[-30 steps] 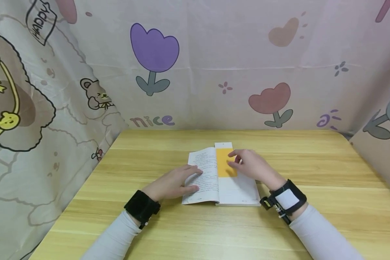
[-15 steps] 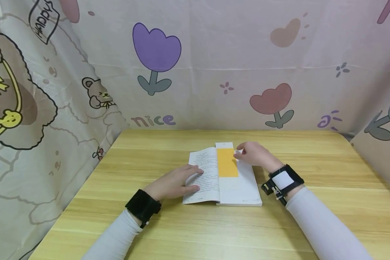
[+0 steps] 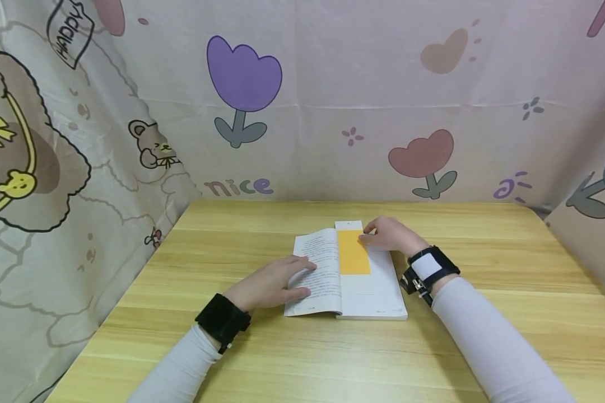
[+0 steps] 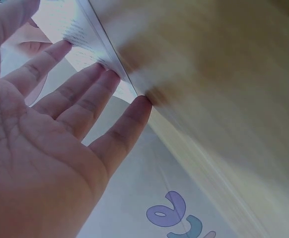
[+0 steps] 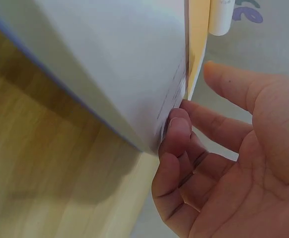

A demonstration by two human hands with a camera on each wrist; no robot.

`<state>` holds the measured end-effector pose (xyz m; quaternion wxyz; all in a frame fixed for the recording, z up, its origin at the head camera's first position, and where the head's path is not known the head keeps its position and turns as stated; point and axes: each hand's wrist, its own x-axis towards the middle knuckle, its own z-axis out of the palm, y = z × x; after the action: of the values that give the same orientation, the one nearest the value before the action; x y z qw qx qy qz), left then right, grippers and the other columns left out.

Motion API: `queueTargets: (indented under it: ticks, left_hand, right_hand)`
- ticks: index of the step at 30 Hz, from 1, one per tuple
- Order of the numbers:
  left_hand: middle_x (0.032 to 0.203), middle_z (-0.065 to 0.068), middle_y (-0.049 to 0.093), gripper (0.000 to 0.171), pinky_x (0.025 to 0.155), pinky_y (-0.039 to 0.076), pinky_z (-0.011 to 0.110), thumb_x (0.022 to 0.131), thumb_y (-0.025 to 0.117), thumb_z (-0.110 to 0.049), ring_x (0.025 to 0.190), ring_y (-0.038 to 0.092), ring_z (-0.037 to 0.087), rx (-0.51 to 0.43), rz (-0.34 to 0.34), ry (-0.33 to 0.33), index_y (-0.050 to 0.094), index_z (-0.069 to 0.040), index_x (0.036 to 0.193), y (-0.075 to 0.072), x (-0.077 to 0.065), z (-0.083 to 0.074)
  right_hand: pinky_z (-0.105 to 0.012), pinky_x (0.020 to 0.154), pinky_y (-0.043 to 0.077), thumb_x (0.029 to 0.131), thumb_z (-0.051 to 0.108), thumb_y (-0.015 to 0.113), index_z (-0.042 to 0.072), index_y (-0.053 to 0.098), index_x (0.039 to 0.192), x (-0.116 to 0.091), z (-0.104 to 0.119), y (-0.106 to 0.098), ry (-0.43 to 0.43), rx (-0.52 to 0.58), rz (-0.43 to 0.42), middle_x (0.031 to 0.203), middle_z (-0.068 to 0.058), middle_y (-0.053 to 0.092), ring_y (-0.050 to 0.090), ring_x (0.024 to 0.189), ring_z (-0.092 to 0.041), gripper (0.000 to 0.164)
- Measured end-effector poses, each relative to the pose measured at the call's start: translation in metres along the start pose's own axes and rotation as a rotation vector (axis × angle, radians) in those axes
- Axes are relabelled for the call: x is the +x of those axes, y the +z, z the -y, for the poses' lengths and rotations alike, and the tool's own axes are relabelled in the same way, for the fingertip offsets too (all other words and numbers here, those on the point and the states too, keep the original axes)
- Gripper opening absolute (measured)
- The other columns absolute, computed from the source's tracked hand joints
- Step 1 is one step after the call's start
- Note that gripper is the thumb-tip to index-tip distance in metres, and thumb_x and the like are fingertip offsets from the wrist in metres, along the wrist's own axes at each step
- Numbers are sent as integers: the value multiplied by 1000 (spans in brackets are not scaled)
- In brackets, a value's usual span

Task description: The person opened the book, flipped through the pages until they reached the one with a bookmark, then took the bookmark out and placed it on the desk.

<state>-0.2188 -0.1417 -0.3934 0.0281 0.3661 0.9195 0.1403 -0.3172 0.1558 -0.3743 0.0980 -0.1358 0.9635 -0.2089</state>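
Note:
A book (image 3: 370, 296) lies open on the wooden table, its printed left page (image 3: 325, 288) slightly raised and curved. Along the inner side of the right page lies a yellow card (image 3: 353, 254); a white end piece (image 3: 348, 225) sticks out past the book's top edge. My left hand (image 3: 269, 282) rests on the left page with fingers spread; in the left wrist view the straight fingers (image 4: 127, 126) meet the page edge. My right hand (image 3: 390, 234) is at the card's upper right edge. In the right wrist view, its thumb (image 5: 229, 84) stands apart from the loosely bent fingers.
The wooden table (image 3: 484, 330) extends around the book on all sides. A patterned cloth (image 3: 322, 67) hangs behind the table, and another patterned cloth (image 3: 96, 268) hangs along its left side.
My right hand has moved from above the yellow card to its right edge, then slightly left to touch that edge. The left hand stays on the left page.

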Motion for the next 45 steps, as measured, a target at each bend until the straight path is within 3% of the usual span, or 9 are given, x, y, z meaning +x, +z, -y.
queueTargets:
  ticks: [15,21,30,45]
  left_hand:
    - [144,9,44,57,106,33,39,93,60,-44,132,38,24,18,1,1,50,-15,141,1,0,1]
    - [144,8,44,57,106,33,39,92,60,-44,132,38,23,17,3,-6,50,-16,140,1,-1,1]
    - [146,9,42,56,105,33,40,93,58,-47,133,37,24,10,18,-26,50,-19,141,1,-1,2]
    - [147,8,40,56,106,32,39,94,57,-47,133,36,23,14,19,-33,49,-19,142,1,-3,2]
  right_hand:
    - [-27,60,46,91,31,66,-3,58,127,-2,8,4,15,74,-53,101,-12,63,56,79,-21,50]
    - [-26,58,49,87,25,71,-1,54,129,-3,9,5,22,212,-62,91,-10,64,60,71,-19,52]
    - [-30,61,57,89,13,70,2,39,138,-6,15,9,58,455,1,95,-17,59,65,67,-20,59]
    - [-30,60,57,90,12,68,5,39,139,-14,12,6,34,440,-42,93,-17,59,63,68,-22,58]
